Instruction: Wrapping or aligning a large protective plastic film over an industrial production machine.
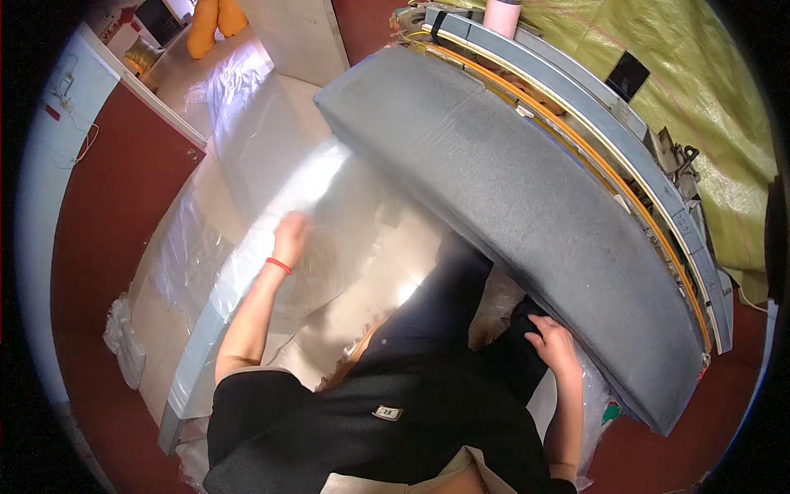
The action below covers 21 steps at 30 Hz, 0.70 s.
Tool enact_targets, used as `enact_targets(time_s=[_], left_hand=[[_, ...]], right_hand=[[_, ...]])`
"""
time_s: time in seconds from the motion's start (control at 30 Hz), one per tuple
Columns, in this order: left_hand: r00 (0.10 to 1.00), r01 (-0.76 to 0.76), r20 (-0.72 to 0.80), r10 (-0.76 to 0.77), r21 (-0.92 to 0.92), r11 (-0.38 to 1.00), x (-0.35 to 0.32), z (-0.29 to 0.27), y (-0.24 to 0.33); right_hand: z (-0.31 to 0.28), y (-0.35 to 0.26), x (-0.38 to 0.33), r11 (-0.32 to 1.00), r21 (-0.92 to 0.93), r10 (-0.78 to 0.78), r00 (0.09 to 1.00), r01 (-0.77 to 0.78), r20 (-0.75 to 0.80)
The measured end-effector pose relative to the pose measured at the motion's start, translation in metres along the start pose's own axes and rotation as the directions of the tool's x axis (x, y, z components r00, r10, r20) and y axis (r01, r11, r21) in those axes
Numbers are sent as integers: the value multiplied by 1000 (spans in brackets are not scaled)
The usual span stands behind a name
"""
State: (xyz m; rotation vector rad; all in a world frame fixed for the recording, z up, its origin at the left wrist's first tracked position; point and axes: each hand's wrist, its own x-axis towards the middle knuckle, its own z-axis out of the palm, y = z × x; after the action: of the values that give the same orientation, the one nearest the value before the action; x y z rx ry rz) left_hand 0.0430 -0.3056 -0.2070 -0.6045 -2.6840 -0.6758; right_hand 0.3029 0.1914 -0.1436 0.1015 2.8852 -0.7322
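My left hand (pixel 292 236), with a red band on its wrist, is closed at a sheet of clear plastic film (pixel 337 226). The film is blurred, and the fingertips are partly hidden. Beside that hand runs a long pale bar (pixel 197 342) with shiny plastic along its upper part. My right hand (pixel 554 343) is beside my dark trouser leg, near the lower edge of a long grey padded panel (pixel 510 189). Its fingers are loosely bent and apart, with nothing seen in them.
Beyond the panel lies a slatted frame with an orange strip (pixel 592 165). A pink cylinder (pixel 502 16) and a dark phone-like slab (pixel 627 76) are near a yellow-green woven sheet (pixel 699 107). Crumpled plastic (pixel 125 342) lies at left; an orange cushioned item (pixel 206 31) is farther back.
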Motion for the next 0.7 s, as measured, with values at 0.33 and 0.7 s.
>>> enact_targets(time_s=[0.33, 0.7], left_hand=[[845, -357, 59, 531, -678, 643, 3, -34, 287], [707, -345, 7, 707, -869, 354, 16, -21, 351]], right_hand=[[-2, -111, 73, 742, 449, -458, 865, 498, -203], [-20, -42, 10, 411, 846, 71, 913, 341, -402]])
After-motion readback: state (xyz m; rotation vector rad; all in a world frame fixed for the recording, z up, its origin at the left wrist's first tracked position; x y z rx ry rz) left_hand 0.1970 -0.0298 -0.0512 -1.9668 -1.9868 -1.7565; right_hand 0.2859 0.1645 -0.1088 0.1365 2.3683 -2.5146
